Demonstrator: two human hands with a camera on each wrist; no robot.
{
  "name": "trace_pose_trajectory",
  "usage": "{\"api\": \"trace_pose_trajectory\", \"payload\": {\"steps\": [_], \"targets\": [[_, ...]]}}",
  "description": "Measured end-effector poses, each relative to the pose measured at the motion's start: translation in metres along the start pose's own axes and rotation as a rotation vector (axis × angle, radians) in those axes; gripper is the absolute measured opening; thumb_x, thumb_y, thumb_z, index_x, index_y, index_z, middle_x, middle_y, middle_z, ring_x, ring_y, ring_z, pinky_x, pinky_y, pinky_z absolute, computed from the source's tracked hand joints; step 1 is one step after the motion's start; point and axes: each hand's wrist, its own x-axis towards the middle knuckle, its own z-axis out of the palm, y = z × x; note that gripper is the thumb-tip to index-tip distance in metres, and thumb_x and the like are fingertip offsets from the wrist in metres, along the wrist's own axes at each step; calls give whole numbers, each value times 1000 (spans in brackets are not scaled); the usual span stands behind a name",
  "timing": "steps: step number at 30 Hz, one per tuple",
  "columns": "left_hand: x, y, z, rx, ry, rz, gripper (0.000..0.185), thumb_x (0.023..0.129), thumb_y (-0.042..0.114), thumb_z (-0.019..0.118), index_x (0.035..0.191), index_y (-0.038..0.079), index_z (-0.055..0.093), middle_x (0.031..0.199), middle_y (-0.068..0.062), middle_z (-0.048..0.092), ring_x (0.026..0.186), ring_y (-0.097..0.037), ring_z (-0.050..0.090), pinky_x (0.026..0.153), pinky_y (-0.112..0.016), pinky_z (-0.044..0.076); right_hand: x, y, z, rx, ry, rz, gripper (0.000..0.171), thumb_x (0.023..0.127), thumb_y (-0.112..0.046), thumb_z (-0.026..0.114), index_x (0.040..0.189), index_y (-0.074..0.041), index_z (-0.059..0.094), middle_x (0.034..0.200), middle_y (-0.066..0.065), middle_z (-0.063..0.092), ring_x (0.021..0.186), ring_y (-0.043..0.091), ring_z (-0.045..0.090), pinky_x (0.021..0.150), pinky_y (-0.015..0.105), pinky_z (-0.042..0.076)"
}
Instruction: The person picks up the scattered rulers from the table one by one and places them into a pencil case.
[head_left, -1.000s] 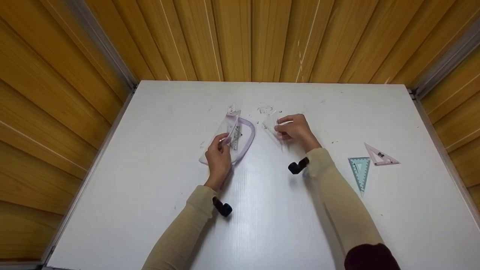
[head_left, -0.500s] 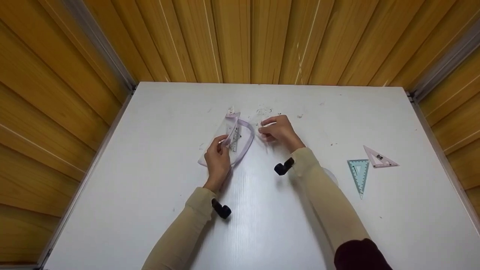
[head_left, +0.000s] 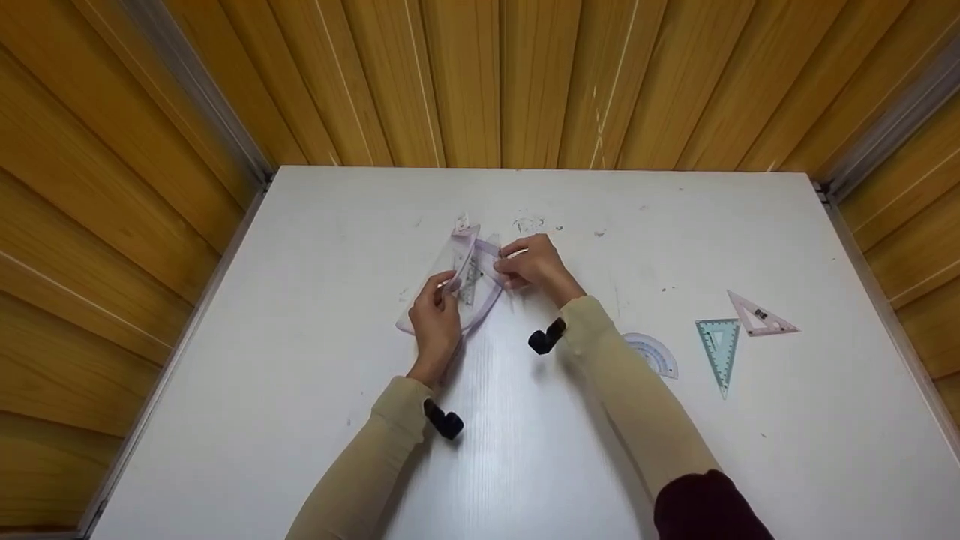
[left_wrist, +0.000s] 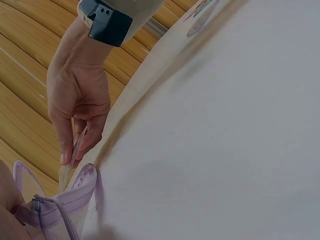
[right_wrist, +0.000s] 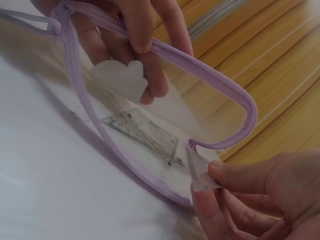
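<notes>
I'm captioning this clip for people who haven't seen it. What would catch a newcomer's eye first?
Mid-table, the left hand holds open a clear pouch with lilac zip edging, while the right hand pinches a small clear plastic piece at its mouth. A clear ruler already lies inside. To the right on the white table sit a protractor, a blue set square and a pink set square.

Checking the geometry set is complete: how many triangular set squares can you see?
4, perhaps more hidden. A blue one and a pink one lie on the table. A clear one sits inside the pouch. The right hand pinches another clear one at the pouch's mouth.
</notes>
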Motion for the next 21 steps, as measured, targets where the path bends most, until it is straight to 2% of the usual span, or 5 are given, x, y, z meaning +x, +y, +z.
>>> {"api": "trace_pose_trajectory", "payload": {"steps": [10, 16, 21], "targets": [[0, 2, 2, 7, -5, -20, 35, 98, -6, 52, 126, 8, 69, 115, -12, 74, 82, -14, 60, 69, -26, 44, 4, -1, 17, -46, 15, -33, 31, 85, -7, 82, 114, 1, 75, 77, 8, 73, 61, 13, 69, 60, 28, 58], [0, 2, 3, 0, -8, -50, 36, 98, -6, 52, 126, 9, 68, 104, -15, 73, 74, -12, 54, 62, -24, 40, 7, -2, 28, -80, 20, -39, 24, 86, -7, 81, 109, -1, 77, 79, 9, 75, 63, 15, 71, 59, 26, 57], [1, 0, 1, -5, -12, -12, 37, 97, -7, 51, 126, 8, 68, 97, -19, 74, 59, -10, 44, 55, -23, 34, 7, -3, 36, -47, 38, -28, 24, 83, -4, 80, 107, -2, 77, 79, 9, 73, 60, 14, 69, 57, 27, 57]]}}
